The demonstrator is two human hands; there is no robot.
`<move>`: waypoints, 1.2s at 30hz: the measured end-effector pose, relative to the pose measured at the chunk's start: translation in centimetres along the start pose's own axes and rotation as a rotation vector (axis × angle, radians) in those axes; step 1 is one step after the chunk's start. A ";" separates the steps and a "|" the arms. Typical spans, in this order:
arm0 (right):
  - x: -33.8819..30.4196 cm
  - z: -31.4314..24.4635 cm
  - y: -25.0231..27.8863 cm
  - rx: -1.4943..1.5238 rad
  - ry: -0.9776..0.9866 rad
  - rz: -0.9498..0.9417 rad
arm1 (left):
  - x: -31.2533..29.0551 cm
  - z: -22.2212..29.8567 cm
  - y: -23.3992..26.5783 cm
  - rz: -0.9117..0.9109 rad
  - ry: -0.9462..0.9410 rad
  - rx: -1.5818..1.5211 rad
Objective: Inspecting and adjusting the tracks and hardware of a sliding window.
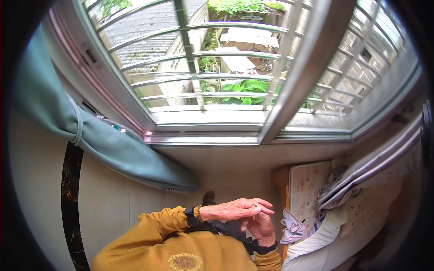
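Note:
My left hand (231, 210) reaches across in front of my body with its fingers stretched toward the right, and I see nothing held in it. Below its fingertips my right hand (263, 229) is raised with its fingers bent; the two hands overlap and seem to touch. The left hand and thumb partly cover the right hand's fingers, so whether anything small lies between them does not show. Each wrist wears a black band, the left one (191, 217) and the right one (264, 248), at the ends of mustard sleeves.
A barred sliding window (203, 139) stands ahead. On the left hangs a tied teal curtain (122, 158). To the right is a bed with a patterned mattress (309, 180), a crumpled pale cloth (293, 228) and a gathered grey curtain (361, 174). Pale floor tiles carry a dark strip (72, 194).

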State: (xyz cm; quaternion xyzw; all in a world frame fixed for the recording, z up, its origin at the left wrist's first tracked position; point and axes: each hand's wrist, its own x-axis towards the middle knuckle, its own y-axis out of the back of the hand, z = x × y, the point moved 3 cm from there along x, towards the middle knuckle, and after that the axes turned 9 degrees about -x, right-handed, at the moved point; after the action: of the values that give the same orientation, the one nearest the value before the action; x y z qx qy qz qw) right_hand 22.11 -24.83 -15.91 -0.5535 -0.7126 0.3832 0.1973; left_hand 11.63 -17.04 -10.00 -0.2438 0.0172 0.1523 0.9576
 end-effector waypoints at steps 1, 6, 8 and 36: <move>0.9 1.2 -0.3 -0.018 -0.015 0.005 | -1.0 0.2 0.8 -0.018 0.000 0.008; 5.1 4.7 -4.0 0.257 -0.114 -0.055 | -5.6 -0.3 5.9 0.006 -0.079 0.033; 6.8 5.1 -5.2 0.169 -0.043 -0.058 | -7.5 1.5 7.4 0.069 -0.037 -0.030; 13.7 -1.2 -0.4 -0.125 0.025 0.155 | -25.2 14.6 28.5 1.977 -1.035 0.669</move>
State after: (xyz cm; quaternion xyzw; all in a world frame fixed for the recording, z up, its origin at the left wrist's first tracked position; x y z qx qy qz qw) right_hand 18.49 -11.63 -16.81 -0.6230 -0.6876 0.3452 0.1411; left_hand -21.59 6.51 -7.64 0.2321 -0.1537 0.9018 0.3306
